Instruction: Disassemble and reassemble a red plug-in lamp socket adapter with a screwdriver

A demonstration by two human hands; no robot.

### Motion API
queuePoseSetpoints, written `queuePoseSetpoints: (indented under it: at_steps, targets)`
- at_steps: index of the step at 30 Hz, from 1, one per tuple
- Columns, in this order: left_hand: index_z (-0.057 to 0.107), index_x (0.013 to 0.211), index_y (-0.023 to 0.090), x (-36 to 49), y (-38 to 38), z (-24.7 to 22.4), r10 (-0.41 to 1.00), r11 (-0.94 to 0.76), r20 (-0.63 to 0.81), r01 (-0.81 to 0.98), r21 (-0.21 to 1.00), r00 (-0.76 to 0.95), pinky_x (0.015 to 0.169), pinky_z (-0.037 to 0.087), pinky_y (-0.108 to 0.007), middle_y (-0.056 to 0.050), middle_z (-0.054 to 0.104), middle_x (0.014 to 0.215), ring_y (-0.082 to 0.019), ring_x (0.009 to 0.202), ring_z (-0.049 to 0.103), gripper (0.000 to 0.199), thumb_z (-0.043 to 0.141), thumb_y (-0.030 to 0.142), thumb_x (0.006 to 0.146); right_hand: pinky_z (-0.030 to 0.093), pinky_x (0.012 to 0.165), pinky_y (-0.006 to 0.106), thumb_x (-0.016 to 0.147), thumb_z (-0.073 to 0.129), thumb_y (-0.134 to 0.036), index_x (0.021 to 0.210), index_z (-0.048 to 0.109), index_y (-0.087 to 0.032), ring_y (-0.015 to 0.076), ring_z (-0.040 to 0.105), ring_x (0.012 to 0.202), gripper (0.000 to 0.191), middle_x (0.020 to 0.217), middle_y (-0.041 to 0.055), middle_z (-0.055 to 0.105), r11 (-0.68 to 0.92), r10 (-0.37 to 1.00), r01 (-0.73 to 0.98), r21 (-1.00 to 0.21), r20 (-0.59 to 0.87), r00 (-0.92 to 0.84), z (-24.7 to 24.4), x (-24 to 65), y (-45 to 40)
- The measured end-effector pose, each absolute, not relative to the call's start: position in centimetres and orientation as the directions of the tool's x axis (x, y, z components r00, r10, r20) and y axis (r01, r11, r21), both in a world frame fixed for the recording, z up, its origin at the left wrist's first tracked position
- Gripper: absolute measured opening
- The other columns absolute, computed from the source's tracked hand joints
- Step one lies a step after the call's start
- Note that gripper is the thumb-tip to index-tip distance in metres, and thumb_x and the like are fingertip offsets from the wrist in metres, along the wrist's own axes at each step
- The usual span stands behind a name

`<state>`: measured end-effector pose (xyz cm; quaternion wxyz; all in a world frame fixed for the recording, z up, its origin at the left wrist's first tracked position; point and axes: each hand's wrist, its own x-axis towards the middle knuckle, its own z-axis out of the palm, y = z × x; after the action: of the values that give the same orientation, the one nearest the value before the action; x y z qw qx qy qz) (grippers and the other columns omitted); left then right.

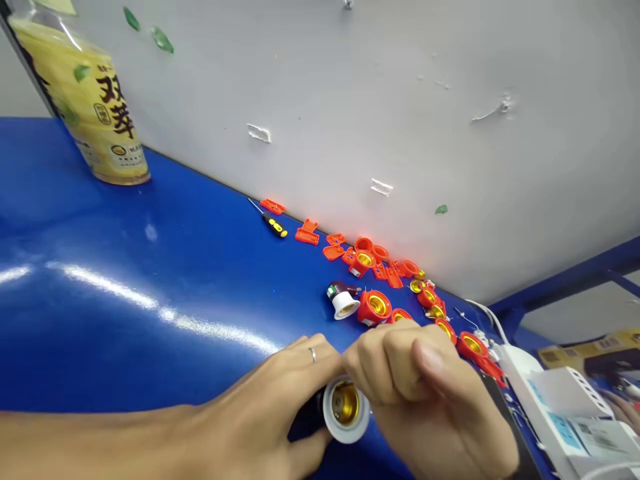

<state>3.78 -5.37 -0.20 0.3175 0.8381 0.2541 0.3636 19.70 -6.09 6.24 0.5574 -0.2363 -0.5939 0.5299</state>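
Note:
My left hand [280, 393], with a ring on one finger, is closed around a lamp socket [346, 411]. The socket has a white rim and a brass-coloured threaded inside, and its opening faces up toward me. Right beside its rim is my right hand [425, 387], with curled fingers and a bent thumb. What those fingers grip, if anything, is hidden. Beyond my hands lies another socket [344, 304] with a white rim and a dark body. A red socket [375, 307] with a brass-coloured inside stands next to it.
Red plastic parts [334, 252] and several red sockets run along the grey wall [320, 100]. A black-and-yellow screwdriver [274, 225] lies near them. A yellow drink bottle [95, 100] stands at the left. White boxes [570, 393] and another person's hand [623, 408] are at the right.

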Motion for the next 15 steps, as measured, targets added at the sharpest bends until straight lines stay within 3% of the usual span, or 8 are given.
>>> queuePoseSetpoints:
  at_steps: [11,15]
  targets:
    - [0.059,0.1,0.026,3.5,-5.7,-0.5,0.662,-0.643,0.395,0.212,0.736,0.638,0.08,0.055,-0.027,0.003,0.07,0.093,-0.019,0.083,0.066,0.03,0.057,0.006,0.078,0.021,0.041,0.029,0.091,0.054,-0.038,0.054,0.022,-0.025,0.0098,0.02,0.04,0.051,0.044,-0.0064,0.02,0.307,0.872,-0.354,-0.883,0.41,-0.268,5.8,19.5,-6.2]
    - [0.056,0.098,0.025,3.6,-5.5,-0.5,0.649,-0.618,0.385,0.161,0.769,0.656,0.079,0.053,-0.026,0.003,0.068,0.094,-0.017,0.083,0.064,0.03,0.052,0.005,0.076,0.03,0.053,0.031,0.091,0.054,-0.038,0.056,0.036,-0.023,0.0128,0.035,0.052,0.042,0.052,-0.0024,0.036,0.245,0.889,-0.258,-0.935,0.322,-0.324,6.5,19.5,-6.7]
